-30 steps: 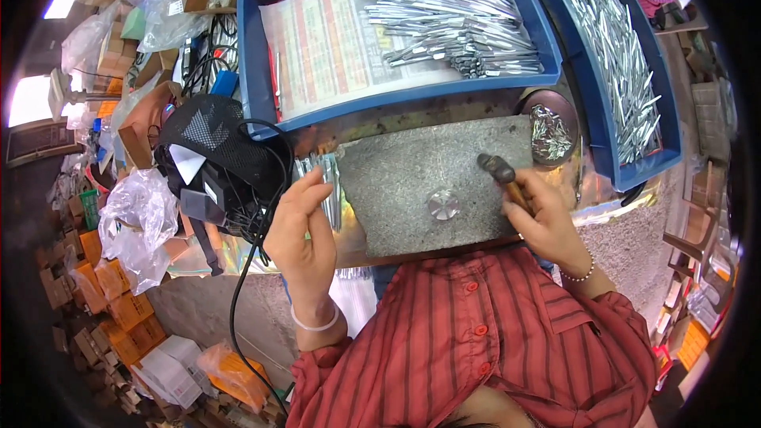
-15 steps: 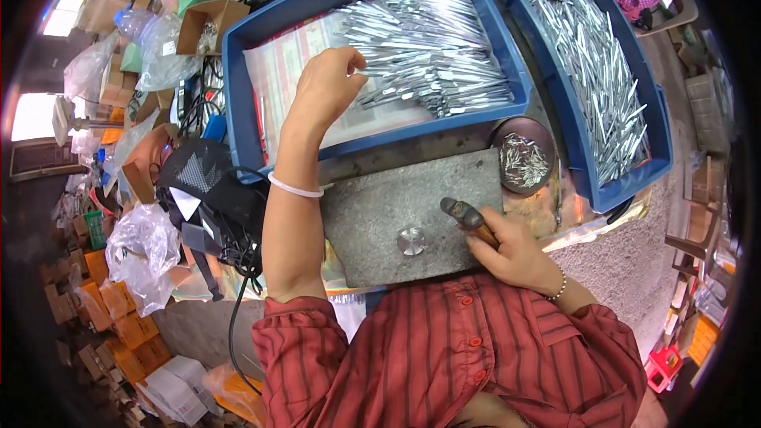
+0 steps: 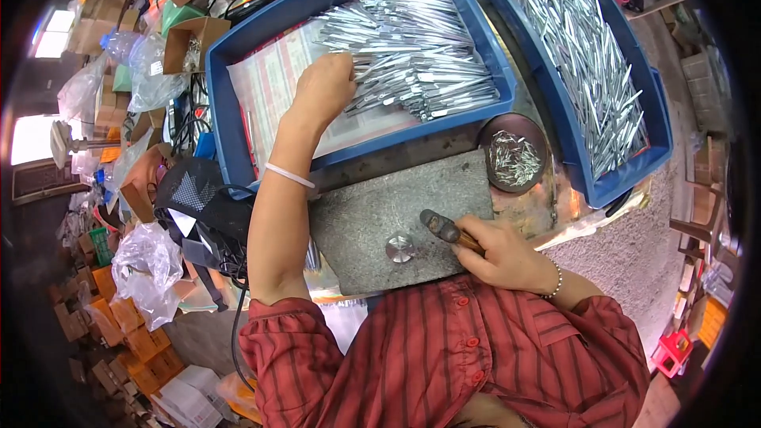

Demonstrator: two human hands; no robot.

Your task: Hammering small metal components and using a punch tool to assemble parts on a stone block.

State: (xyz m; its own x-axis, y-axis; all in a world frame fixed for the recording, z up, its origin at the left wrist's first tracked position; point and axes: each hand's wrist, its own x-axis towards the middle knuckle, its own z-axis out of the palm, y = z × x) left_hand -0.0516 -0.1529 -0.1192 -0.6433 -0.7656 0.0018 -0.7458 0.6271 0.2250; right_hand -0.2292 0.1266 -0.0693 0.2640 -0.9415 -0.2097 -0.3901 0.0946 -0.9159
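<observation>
My right hand [image 3: 503, 255] is closed round the wooden handle of a hammer [image 3: 441, 226], its dark head over the right part of a grey metal block [image 3: 357, 218]. Left of the hammer head, a small round shiny metal piece [image 3: 399, 248] sits on the block. My left hand [image 3: 325, 93] reaches into the large blue tray [image 3: 218, 119], its curled fingers at the left ends of a pile of slim silvery metal pieces [image 3: 420, 47]. Whatever is between those fingers is hidden from view.
A second blue tray [image 3: 583, 178] full of similar slim pieces [image 3: 583, 71] stands at the right. Between it and the block is a round dark dish [image 3: 495, 123] of tiny metal pins [image 3: 515, 160]. A black mesh bag [image 3: 198, 190] with cables lies left of my forearm.
My left hand has shifted right and nearer me within the tray, up against the pile, and its fingers look more curled. The hammer stays in my right hand. The whole view has slid slightly.
</observation>
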